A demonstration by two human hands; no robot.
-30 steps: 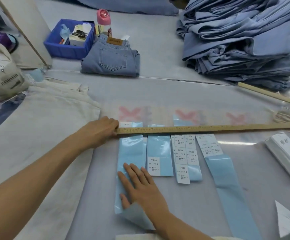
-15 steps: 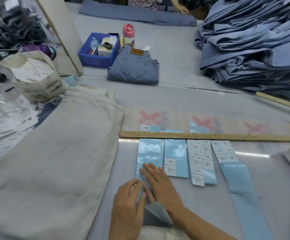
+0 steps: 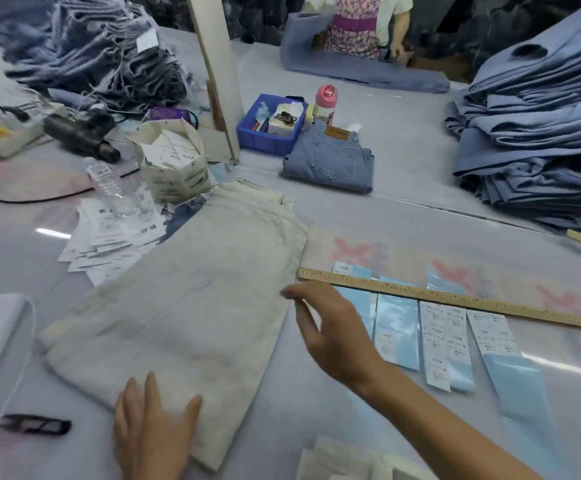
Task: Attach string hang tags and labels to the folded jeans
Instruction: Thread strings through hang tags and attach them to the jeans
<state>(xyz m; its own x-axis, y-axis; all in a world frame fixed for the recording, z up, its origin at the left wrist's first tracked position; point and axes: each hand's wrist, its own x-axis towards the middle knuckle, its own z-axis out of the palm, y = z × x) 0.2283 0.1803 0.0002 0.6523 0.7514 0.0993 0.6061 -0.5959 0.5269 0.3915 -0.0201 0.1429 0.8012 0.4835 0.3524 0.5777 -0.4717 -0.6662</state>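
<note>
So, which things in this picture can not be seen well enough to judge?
- Right hand, head view: fingertips motion-blurred; whether they pinch a label is unclear.
- Label strips: print too small to read; the leftmost strip is hidden behind the right hand.
- Left hand: wrist cut off by the bottom edge.
- Ruler: right end cut off by the frame edge.
- Blue bin: contents too small to identify.

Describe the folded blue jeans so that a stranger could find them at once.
Look at the blue plastic bin beyond the cream jeans. The folded blue jeans lie just right of it, before the pink-capped bottle. Unlike the loose blue pile, they are one neat pair showing a back pocket.
</note>
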